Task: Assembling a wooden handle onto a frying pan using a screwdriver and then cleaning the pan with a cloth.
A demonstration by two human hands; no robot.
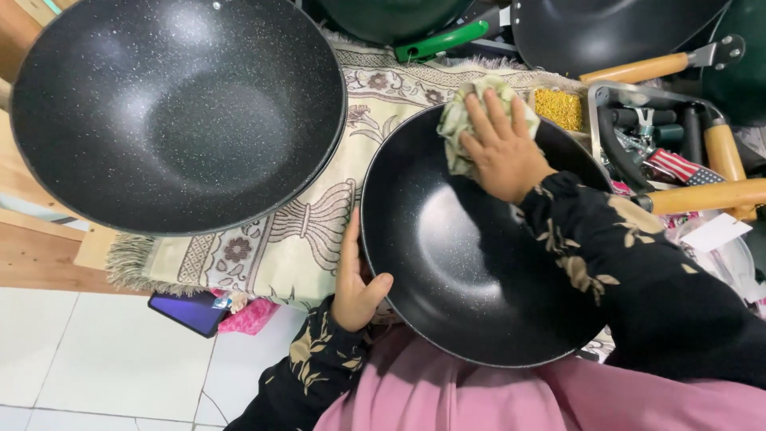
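A black speckled wok (pixel 447 255) rests tilted on my lap. My left hand (pixel 355 283) grips its left rim, thumb over the edge. My right hand (pixel 503 148) presses a pale green-and-cream cloth (pixel 456 128) against the wok's upper inner wall near the rim. Both sleeves are black with a gold leaf print.
A second, larger black speckled wok (pixel 175 112) lies at the upper left on a patterned cream rug (pixel 319 223). More pans with wooden handles (pixel 638 70) and a green handle (pixel 443 41) crowd the top right. A dark phone (pixel 191 311) lies on the white tiled floor.
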